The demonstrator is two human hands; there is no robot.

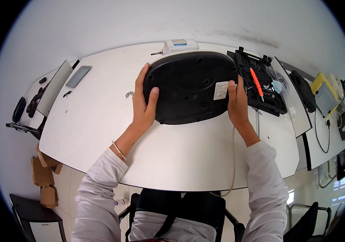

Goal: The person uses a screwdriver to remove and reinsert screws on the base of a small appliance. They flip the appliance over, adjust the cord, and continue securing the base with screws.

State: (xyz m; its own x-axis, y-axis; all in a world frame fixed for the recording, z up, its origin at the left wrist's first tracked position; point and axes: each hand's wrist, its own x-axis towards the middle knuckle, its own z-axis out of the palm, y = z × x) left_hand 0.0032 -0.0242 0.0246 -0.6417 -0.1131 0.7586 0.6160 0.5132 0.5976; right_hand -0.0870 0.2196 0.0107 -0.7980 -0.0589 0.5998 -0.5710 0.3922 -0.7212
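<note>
Room: plain white wall (120,24) at the back, with dark smudges (261,38) toward its right side.
Work surface: one white tabletop (184,157), its near edge just in front of the person's lap.
Black oval base: this black oval base (180,88) is held up between both hands over the middle of the tabletop, its underside and round recesses turned toward the wearer; I can't tell whether its far rim touches anything.
White label: a small white label (221,90) sits on the underside, toward the right.
Left hand: the left hand (144,107) clasps the left rim, thumb flat on the underside, fingers (141,78) curled around the edge.
Right hand: the right hand (238,107) clasps the right rim, thumb just beside the white label, fingers pressed along the outer side.
Pale cord: a pale cord (234,161) runs down from near the right hand and over the near edge.
Behind the base: a white housing (184,45), its metal shaft (156,53) pointing left.
Right side: an open black tool case (277,107) with an orange screwdriver (256,80) lying across it.
Left side: small metal pieces (129,94) near the left hand; a flat grey slab (79,76) farther off.
</note>
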